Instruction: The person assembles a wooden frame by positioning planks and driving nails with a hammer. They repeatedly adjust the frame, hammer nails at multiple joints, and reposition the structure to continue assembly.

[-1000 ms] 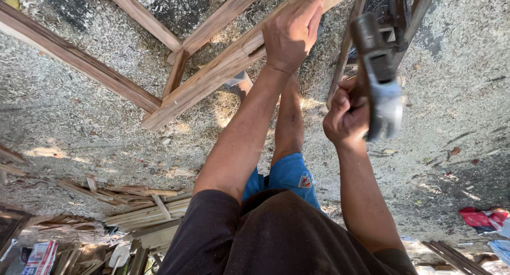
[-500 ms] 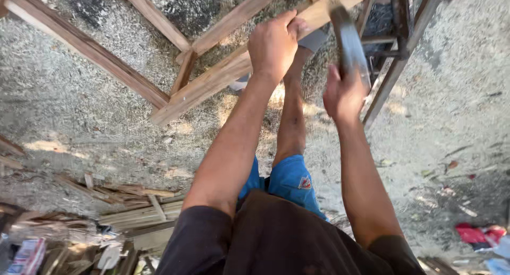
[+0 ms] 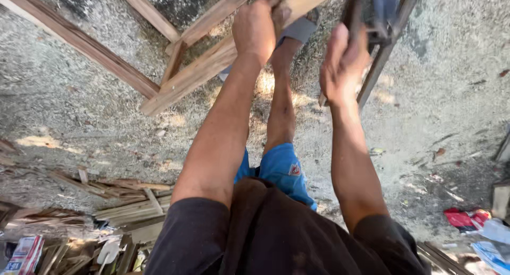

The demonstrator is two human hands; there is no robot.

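While both arms stretch forward from the dark sleeves, the left hand (image 3: 255,28) is closed in a firm fist around the end of a long, rough-sawn wooden slat (image 3: 212,62) of pale reddish-brown timber. That slat runs diagonally from the upper middle of the view down to a squared-off end near the left centre, lying over the grey, gritty concrete ground (image 3: 79,126). It belongs to a loose wooden frame: a darker, longer plank (image 3: 79,41) crosses from the top left corner, and a short upright strut (image 3: 172,62) joins the two.

The right hand (image 3: 340,68) is curled shut on the handle of a dark metal tool (image 3: 374,15), raised at the top edge; its head is blurred and partly cut off by the frame, so its exact shape cannot be told. Just beside that hand a thin dark wooden bar (image 3: 380,68) slants down.

Between the forearms a bare leg in blue shorts (image 3: 284,169) extends to a foot in a grey sandal (image 3: 297,29), planted close under the gripped slat. Splintered offcuts of wood (image 3: 127,200) lie heaped at the lower left, and crumpled red and blue wrappers (image 3: 470,222) sit at the lower right.
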